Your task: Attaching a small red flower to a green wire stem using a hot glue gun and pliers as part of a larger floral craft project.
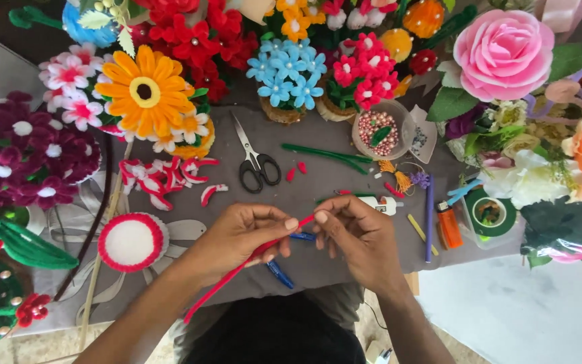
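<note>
Left hand (240, 236): pinching a red pipe cleaner (234, 274).
Right hand (358, 236): gripping its tip.
Risk: the stem may be kinking under tight bending.

This is looking like a handicraft corner for making artificial flowers, set up on a grey-covered worktop (345, 189). Finished blooms are crowding its far edge and both sides: an orange daisy (146, 91), a blue cluster (287, 71) and a big pink rose (504, 52). Craft tools are lying across the middle, with black-handled scissors (256, 162), a bowl of pink beads (378, 129), green stems (328, 155), a glue tube (380, 203) and a roll of green tape (490, 212).
</note>
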